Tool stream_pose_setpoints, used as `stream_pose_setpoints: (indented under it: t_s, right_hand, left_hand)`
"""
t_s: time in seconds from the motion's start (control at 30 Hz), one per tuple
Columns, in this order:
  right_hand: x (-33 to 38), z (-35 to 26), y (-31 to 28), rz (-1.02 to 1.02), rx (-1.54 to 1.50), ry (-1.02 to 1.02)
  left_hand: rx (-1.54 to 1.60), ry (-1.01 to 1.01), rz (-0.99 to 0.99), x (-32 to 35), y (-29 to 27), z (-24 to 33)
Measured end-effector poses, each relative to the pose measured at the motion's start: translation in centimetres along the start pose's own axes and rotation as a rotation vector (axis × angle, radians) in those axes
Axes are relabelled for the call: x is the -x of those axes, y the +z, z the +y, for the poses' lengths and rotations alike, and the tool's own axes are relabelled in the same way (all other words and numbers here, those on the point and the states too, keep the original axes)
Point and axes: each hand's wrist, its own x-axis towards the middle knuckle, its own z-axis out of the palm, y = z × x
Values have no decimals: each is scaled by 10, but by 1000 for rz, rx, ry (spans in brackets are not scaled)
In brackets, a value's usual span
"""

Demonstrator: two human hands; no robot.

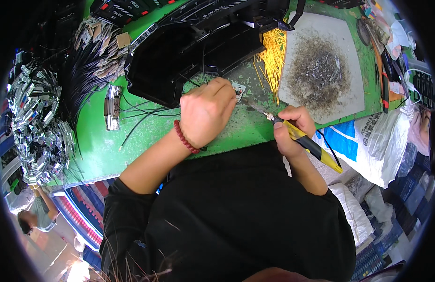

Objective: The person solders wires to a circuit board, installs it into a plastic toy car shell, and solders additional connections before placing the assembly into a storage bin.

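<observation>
Soldering iron [315,148] clamped in right hand [295,130] | left hand [208,112] held apart over counter [97,150], near pale board [239,88] | its grip hidden, cannot be told

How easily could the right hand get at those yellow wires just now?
Probably yes: the near ends of the yellow wires lie uncovered just beyond the right hand, though the soldering iron it holds would likely need setting aside.

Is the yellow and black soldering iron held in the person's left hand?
No, the right hand holds the soldering iron, while the left hand is apart from it.
</observation>
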Motion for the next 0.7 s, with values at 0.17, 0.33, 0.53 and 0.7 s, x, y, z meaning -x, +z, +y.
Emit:
stream_pose_setpoints:
  t_s: [0.17, 0.33, 0.53, 0.7]
  right_hand:
    - [-2, -1, 2, -13, 54, -18]
    - [-5, -5, 3, -47, 117, -21]
    - [-2, -5, 3, -33, 84, 7]
    - [-6, -6, 5, -56, 129, 3]
  left_hand:
    - [2, -12, -3, -1, 0, 1]
    - [-4, -8, 0, 0, 2, 0]
    - [-8, -1, 1, -1, 0, 0]
    - [-8, 5, 10, 0, 2, -1]
